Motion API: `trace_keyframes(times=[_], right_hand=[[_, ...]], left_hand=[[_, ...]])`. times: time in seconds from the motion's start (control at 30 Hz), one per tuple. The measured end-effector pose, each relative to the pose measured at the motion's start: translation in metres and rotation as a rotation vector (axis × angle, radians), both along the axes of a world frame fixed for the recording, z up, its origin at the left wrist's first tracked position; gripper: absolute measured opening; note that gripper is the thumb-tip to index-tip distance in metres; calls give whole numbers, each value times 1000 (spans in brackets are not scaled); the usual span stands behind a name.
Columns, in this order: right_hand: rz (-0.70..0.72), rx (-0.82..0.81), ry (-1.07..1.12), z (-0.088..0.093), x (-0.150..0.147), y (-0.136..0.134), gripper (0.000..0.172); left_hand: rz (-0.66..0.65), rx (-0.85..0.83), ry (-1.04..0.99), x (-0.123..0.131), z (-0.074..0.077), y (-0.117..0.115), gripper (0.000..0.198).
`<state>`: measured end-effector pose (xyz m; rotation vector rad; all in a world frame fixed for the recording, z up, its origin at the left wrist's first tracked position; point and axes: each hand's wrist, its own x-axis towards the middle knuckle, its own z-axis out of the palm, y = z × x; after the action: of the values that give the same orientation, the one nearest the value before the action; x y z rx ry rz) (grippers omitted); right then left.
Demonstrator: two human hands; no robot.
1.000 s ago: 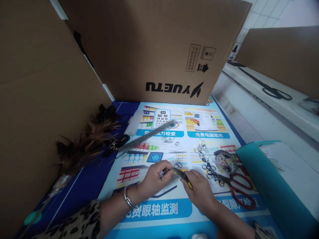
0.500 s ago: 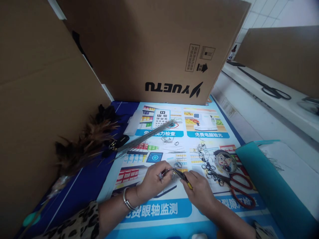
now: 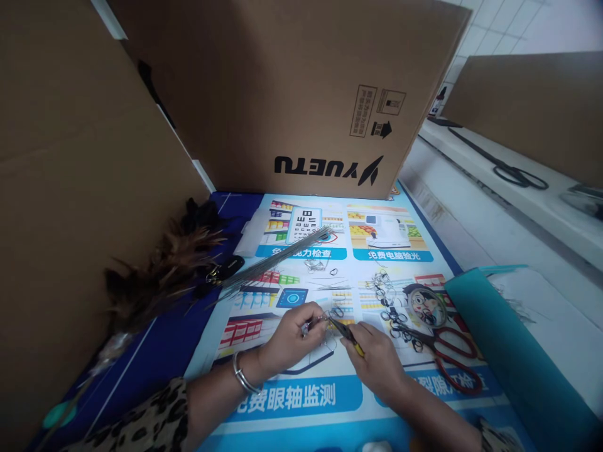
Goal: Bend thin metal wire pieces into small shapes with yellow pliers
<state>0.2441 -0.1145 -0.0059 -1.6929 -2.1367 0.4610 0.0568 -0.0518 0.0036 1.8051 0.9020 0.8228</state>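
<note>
My right hand [image 3: 377, 358] is closed around pliers [image 3: 346, 331] with a dark nose and yellow on the handle, pointing up and left. Their tip lies close by the fingertips of my left hand [image 3: 294, 336], which pinches a small, thin, shiny piece, too small to make out well. Just beyond the plier tip are small wire loops [image 3: 336, 312]. Right of my right hand lie red-handled scissors [image 3: 455, 351], several small dark rings [image 3: 396, 323] and a roll of clear tape [image 3: 427, 306].
A bundle of thin wires [image 3: 282, 254] lies behind my hands. Brown feathers [image 3: 174, 251] are at the left. A large cardboard box [image 3: 301, 94] stands at the back, and a teal-edged tray [image 3: 509, 351] at the right.
The plier tip has shifted slightly against my left fingertips, and my left fingers have turned a little. The things on the table have not moved.
</note>
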Motion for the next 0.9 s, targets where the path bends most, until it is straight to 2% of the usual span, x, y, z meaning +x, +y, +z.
trace_keyframes(times=[0.37, 0.6, 0.9], right_hand=[[-21, -42, 89, 7, 0, 2, 15], [-6, -15, 81, 8, -1, 2, 12], [-2, -17, 70, 6, 0, 1, 11]], left_hand=[[-10, -337, -176, 2, 7, 3, 14], [-31, -499, -295, 1, 0, 4, 17], [-55, -530, -299, -1, -2, 4, 17]])
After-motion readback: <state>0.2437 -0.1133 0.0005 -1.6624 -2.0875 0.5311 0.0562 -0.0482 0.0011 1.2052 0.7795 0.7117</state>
